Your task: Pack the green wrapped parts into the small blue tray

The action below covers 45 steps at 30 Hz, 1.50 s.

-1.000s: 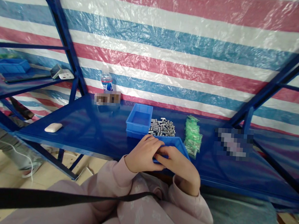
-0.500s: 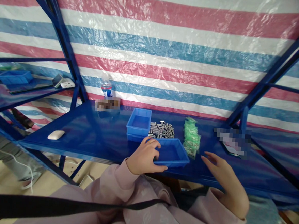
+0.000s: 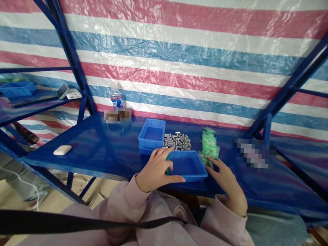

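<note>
Across the left end of a shallow blue tray (image 3: 187, 166) lies my left hand (image 3: 157, 169), thumb along the front rim and the other fingers bent over the back and inside. A bit of green shows beside its curled fingers; what it is I cannot make out. My right hand (image 3: 224, 178) is at the tray's right end, with finger and thumb around the nearest green plastic packet (image 3: 205, 159). More green packets (image 3: 209, 143) lie in a row behind it. Small metal cylinders (image 3: 179, 141) are heaped behind the tray.
Two stacked blue bins (image 3: 152, 133) stand left of the cylinders. A bottle (image 3: 116, 99) is at the back left, and a white case (image 3: 62, 150) lies on the blue table (image 3: 95, 148). Blue frame posts (image 3: 84, 83) rise at the sides; a blurred flat item (image 3: 253, 153) lies right.
My right hand has moved left and slightly up, from beside the packets onto the nearest one. That packet has shifted a little toward the tray. My left hand stays at the tray.
</note>
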### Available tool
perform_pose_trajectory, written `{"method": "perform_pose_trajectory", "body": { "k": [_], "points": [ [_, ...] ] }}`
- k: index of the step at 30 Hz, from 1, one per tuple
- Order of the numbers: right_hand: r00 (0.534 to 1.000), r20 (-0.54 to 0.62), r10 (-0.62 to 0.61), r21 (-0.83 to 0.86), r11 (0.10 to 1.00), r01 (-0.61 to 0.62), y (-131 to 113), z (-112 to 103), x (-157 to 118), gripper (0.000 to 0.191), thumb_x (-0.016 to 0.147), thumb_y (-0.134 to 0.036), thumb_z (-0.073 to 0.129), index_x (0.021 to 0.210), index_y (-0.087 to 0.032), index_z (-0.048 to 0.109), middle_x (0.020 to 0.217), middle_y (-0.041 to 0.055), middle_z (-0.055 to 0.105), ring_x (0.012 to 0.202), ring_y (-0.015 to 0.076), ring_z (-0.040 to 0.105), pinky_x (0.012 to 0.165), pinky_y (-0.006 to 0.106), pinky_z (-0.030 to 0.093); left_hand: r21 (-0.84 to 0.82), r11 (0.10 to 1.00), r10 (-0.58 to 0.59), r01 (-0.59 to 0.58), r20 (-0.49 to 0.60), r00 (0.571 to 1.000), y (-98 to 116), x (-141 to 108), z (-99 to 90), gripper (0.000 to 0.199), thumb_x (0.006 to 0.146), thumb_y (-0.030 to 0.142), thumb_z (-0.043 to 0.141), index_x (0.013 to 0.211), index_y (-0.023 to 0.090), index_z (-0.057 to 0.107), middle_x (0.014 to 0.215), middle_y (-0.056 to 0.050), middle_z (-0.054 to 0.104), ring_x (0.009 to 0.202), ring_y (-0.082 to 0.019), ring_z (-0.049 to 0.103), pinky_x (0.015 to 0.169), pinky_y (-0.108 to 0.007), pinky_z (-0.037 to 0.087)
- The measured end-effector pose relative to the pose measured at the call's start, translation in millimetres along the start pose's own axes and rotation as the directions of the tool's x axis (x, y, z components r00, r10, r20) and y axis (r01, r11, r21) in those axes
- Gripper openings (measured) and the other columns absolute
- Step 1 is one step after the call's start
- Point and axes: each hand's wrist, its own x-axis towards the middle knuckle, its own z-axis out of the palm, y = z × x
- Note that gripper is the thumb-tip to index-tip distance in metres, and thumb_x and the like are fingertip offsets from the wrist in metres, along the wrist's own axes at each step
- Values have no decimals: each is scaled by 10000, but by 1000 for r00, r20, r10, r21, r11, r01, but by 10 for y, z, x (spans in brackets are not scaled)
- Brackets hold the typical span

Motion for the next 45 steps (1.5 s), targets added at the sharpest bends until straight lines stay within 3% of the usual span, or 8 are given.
{"method": "perform_pose_trajectory", "body": {
  "k": [5, 12, 15, 20, 26, 33, 39, 45],
  "points": [
    [1000, 1, 10, 22, 1000, -10, -43, 12, -4, 265, 711, -333, 637, 938, -214, 707, 1009, 109, 699, 973, 301, 640, 788, 386, 492, 34, 998, -55, 57, -50, 997, 42, -16, -13, 430, 954, 435, 368, 768, 188, 667, 1456, -66, 393, 1319, -258, 351, 1052, -469, 308],
    [996, 34, 83, 12, 996, -84, -105, -124, -93, 207, 688, -393, 622, 770, -214, 558, 721, 43, 651, 634, 218, 623, 564, 300, 451, 70, 990, -113, 119, -92, 989, 28, -4, 109, 237, 907, 211, 425, 798, 190, 635, 1443, -75, 397, 1310, -260, 352, 1029, -474, 346],
    [993, -64, 94, 4, 996, -94, -188, -280, -175, 225, 713, -443, 580, 708, -232, 501, 695, 45, 638, 615, 225, 613, 557, 310, 433, 66, 988, -130, 138, -107, 986, 22, -5, 141, 168, 866, 156, 450, 837, 202, 609, 1450, -72, 381, 1325, -258, 326, 1031, -475, 341],
    [956, -188, 227, 194, 962, -190, -460, -464, -302, 297, 746, -509, 558, 811, -222, 525, 729, 71, 652, 557, 230, 630, 516, 328, 470, 68, 984, -154, 162, -115, 981, 35, -7, 154, 162, 834, 111, 440, 866, 198, 572, 1454, -77, 370, 1326, -250, 322, 1045, -468, 325],
    [996, 7, 94, 459, 884, -87, -789, -265, -328, 319, 791, -404, 538, 1020, -185, 575, 833, 98, 677, 628, 235, 682, 539, 335, 553, 76, 986, -143, 151, -98, 985, 24, -2, 195, 215, 844, 96, 393, 936, 199, 557, 1417, -70, 423, 1296, -230, 360, 1050, -444, 328],
    [993, 26, -117, 297, 949, 105, -1001, -54, -306, 212, 799, -290, 549, 939, -166, 648, 770, 77, 703, 666, 219, 670, 621, 318, 513, -1, 989, -145, 145, -103, 984, 7, 17, 210, 315, 826, 77, 381, 1097, 169, 513, 1337, -105, 479, 1279, -236, 379, 1051, -420, 349],
    [989, 136, -54, 43, 998, 48, -1245, -82, -331, 106, 787, -294, 607, 864, -239, 655, 707, -13, 709, 671, 201, 658, 563, 269, 410, -31, 993, -119, 116, -137, 983, -17, 25, 230, 372, 811, 67, 390, 1155, 162, 493, 1315, -114, 497, 1270, -258, 396, 1051, -447, 358],
    [978, 162, -133, 14, 991, 132, -1320, 55, -268, 95, 787, -248, 620, 705, -201, 634, 710, 16, 718, 702, 193, 655, 574, 254, 385, -53, 995, -92, 86, -137, 986, -40, 33, 230, 371, 858, 164, 456, 1227, 152, 482, 1335, -123, 499, 1271, -263, 410, 1060, -449, 356]
  ]
}}
